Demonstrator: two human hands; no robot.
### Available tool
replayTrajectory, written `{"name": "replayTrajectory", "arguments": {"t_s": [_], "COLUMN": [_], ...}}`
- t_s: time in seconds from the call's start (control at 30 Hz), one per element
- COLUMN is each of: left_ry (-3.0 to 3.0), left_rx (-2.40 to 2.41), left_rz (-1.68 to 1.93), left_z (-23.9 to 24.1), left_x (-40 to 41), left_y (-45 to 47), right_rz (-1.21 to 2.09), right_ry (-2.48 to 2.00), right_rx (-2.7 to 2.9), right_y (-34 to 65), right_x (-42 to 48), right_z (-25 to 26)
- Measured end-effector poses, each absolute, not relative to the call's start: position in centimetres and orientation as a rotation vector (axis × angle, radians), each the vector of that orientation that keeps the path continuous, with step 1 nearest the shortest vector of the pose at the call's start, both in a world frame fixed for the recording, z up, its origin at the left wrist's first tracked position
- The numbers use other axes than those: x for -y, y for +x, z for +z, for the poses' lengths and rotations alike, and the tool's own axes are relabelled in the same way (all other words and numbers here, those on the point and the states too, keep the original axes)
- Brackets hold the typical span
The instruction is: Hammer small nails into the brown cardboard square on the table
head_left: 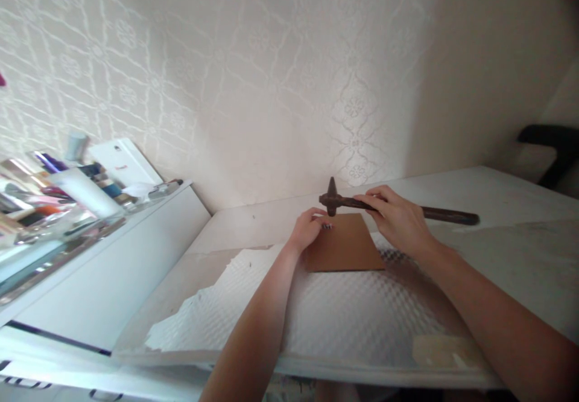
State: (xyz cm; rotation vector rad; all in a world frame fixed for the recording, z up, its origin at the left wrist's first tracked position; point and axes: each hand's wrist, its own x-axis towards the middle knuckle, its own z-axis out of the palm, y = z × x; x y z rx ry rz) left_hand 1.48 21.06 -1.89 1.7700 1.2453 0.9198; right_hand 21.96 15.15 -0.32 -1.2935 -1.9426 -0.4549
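Note:
A dark brown hammer (446, 215) is gripped around the middle of its handle by my right hand (402, 218). Its head hangs just over the far left part of a flat brown board (346, 245), with the pointed end upward. At the board's left edge is my left hand (310, 230), fingers bent together over the far left corner. A small dark-and-light detail shows by those fingertips, too blurred to name. The board lies on a white textured sheet (344, 317), which both forearms reach across.
The sheet covers part of a worn white table (520, 257) against a patterned wall (271, 88). On the left stands a white drawer unit (113, 281), its top crowded with bottles, tubes and a white box (124, 163). A black curved object (549, 139) stands at the far right.

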Motion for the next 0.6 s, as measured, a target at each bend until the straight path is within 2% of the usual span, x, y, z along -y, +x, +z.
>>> {"name": "replayTrajectory", "arguments": {"t_s": [0.6], "left_ry": [1.78], "left_rx": [-1.205], "left_rz": [0.948], "left_z": [-1.62], "left_x": [-20.83], "left_y": [1.71], "right_rz": [-0.482], "right_ry": [-1.271], "right_rx": [2.005], "right_y": [21.95], "right_x": [-15.49], "right_z": [-0.72]}}
